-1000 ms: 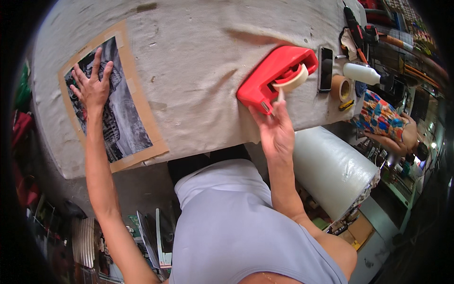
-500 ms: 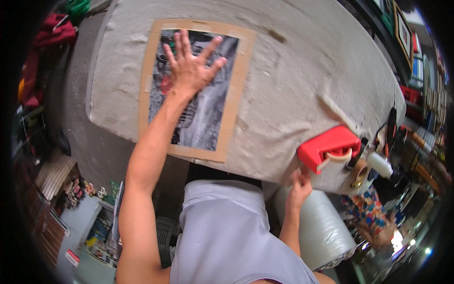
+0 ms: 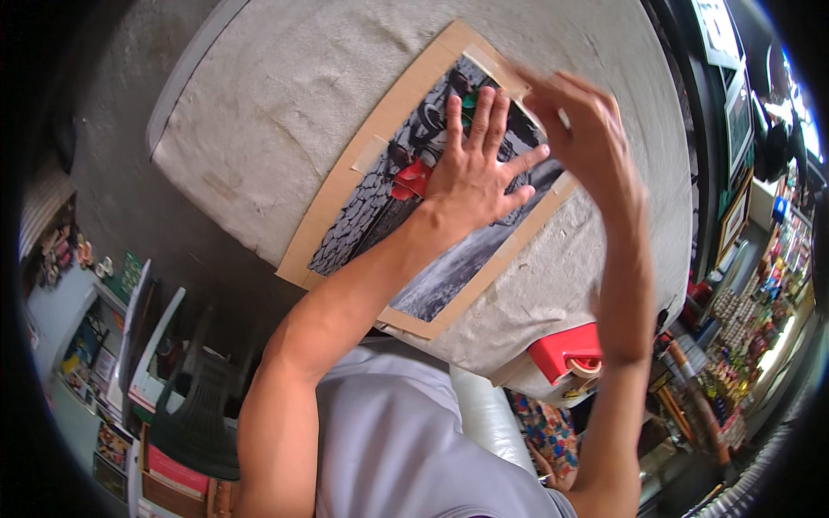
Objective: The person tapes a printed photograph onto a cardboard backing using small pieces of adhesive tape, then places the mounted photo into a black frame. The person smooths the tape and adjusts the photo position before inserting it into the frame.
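Note:
A mostly black-and-white photo print (image 3: 354, 226) with red and green patches lies on a tan cardboard backing (image 3: 404, 112), angled on the cloth-covered table. My left hand (image 3: 475, 177) rests flat on the print's upper part, fingers spread, covering some of it. At the far right corner of the backing is my right hand (image 3: 587, 125), blurred, its fingertips close to a pale strip of tape (image 3: 511, 82). Whether the fingers grip that strip is unclear. Another short tape piece (image 3: 370, 154) sits on the left border. The red tape dispenser (image 3: 553, 352) stands at the near right, partly behind my right forearm.
Beige wrinkled cloth covers the table (image 3: 259, 112). Below its near edge stands a roll of clear plastic wrap (image 3: 488, 410). A dark plastic chair (image 3: 203, 406) is at the lower left. Framed pictures (image 3: 738, 121) line the right side, and crowded shelves lie beyond.
My right hand has gone from beside the tape dispenser up to the backing's far right corner. My left hand stays flat on the print. The view has turned, so the backing appears tilted.

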`<control>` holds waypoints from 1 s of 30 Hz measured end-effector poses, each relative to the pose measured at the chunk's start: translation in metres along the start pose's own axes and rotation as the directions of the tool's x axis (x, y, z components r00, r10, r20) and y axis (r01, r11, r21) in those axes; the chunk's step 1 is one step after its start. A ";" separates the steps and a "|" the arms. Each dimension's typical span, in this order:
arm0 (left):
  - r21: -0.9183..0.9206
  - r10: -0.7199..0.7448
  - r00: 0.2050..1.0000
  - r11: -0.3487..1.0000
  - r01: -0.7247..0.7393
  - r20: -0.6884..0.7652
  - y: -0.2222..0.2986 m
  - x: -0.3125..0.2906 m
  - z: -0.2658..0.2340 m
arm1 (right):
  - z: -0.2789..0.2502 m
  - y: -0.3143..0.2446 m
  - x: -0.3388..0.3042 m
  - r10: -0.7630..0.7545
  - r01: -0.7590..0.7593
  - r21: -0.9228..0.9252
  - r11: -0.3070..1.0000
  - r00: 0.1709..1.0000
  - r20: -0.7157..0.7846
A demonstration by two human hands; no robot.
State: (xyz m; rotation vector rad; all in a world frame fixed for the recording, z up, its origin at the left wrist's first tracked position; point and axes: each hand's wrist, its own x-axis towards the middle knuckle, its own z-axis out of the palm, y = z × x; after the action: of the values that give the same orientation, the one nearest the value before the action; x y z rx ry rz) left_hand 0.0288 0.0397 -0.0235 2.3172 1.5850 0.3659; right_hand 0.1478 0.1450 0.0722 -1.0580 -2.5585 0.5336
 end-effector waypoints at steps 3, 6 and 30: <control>-0.042 -0.002 1.000 0.999 0.001 -0.004 0.001 0.000 -0.001 | 0.002 0.017 0.055 0.032 -0.031 -0.007 0.999 0.954 0.298; -0.032 -0.014 1.000 0.999 0.015 0.023 0.000 0.000 -0.002 | -0.001 0.014 0.103 -0.127 0.130 0.031 0.991 0.847 0.516; -0.035 -0.028 0.999 0.999 0.029 0.021 0.000 -0.002 0.000 | 0.019 0.000 0.137 -0.376 0.587 -0.020 0.809 0.544 0.750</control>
State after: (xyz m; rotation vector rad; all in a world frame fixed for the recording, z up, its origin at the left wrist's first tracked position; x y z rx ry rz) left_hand 0.0282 0.0377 -0.0231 2.2624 1.5871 0.3598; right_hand 0.0475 0.2397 0.0754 -0.0810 -3.5221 0.5098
